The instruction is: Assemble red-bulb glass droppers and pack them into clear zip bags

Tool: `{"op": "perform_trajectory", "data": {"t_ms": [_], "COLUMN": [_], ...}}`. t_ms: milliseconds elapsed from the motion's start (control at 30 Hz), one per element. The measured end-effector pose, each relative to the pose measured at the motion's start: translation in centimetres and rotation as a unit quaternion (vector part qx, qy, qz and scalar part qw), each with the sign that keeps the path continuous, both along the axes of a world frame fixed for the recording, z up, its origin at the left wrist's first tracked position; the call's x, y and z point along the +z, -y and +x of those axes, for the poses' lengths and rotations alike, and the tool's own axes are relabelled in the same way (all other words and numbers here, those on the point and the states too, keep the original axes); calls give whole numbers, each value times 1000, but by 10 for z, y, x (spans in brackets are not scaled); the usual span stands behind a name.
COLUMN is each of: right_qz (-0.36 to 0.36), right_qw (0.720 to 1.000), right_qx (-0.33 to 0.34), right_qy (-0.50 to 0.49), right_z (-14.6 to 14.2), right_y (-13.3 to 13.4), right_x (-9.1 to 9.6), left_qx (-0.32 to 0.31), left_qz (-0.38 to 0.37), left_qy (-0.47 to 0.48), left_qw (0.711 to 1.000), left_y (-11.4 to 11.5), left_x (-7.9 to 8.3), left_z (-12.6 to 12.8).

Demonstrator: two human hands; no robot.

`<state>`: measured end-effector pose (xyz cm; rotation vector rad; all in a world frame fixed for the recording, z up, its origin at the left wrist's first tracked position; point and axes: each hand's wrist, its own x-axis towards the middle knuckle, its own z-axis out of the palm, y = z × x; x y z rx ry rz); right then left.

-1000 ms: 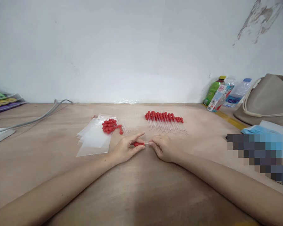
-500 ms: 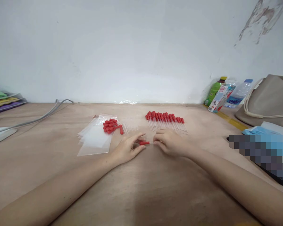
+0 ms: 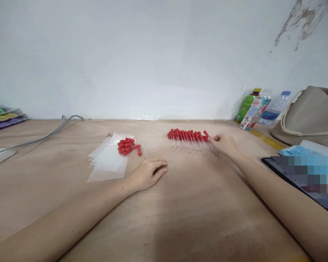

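Note:
At the right end of a row of red-bulbed droppers (image 3: 187,136), my right hand (image 3: 224,144) pinches one dropper (image 3: 206,133) between thumb and fingertips. Its red bulb points up and left; most of its tube is hidden by the fingers. The other droppers lie side by side, bulbs toward the wall and clear tubes toward me. My left hand (image 3: 148,174) rests on the table with fingers apart and nothing in them. Beyond it are a heap of loose red rubber bulbs (image 3: 125,146) and some thin clear tubes (image 3: 151,147), hard to make out.
Clear plastic bags (image 3: 107,161) lie fanned out under the red bulbs. A grey cable (image 3: 50,134) crosses the left side. Bottles (image 3: 246,105), a beige bag (image 3: 306,112), a blue packet (image 3: 296,150) and a dark flat device (image 3: 278,171) occupy the right. The wall bounds the table's back.
My right hand has moved right and away from me, carrying the dropper from between both hands to the row's right end. My left hand has let go of the bulb and stayed in place.

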<state>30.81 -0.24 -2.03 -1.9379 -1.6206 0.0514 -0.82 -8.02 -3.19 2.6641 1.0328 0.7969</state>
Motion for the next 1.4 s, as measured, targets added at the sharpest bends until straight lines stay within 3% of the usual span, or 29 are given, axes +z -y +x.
{"op": "perform_trajectory", "data": {"t_ms": [200,400,500,633,767,867,967,1133,1400], "right_qz": [-19,20,62,66,46,-1,-39,-67,-88], "right_qw": [1000,999,997,980,973,978,982,987,987], "right_qx": [3,-38,17,154,168,147,121,89,77], "right_qy": [11,14,40,108,151,151,137,117,106], "right_z": [-5,-16,-41,-91,-141,-169,-188,-199,-198], "right_y": [-1,8,19,28,20,4,-12,-29,-28], "right_x": [-13,-5,-1,1,5,11,15,14,12], "left_qx": [-6,0,-1,-4,79,199,276,313,312], "left_qz": [-1,-4,-6,8,101,185,216,229,208], "left_qy": [3,3,3,1,-11,-29,-92,-183,-192], "left_qw": [1000,1000,1000,1000,992,962,932,903,907], "left_y": [1,1,1,3,-3,-15,-25,-30,-28], "left_x": [2,2,2,2,6,10,12,10,9], "left_z": [1,1,2,4,-4,-21,-38,-46,-41]}}
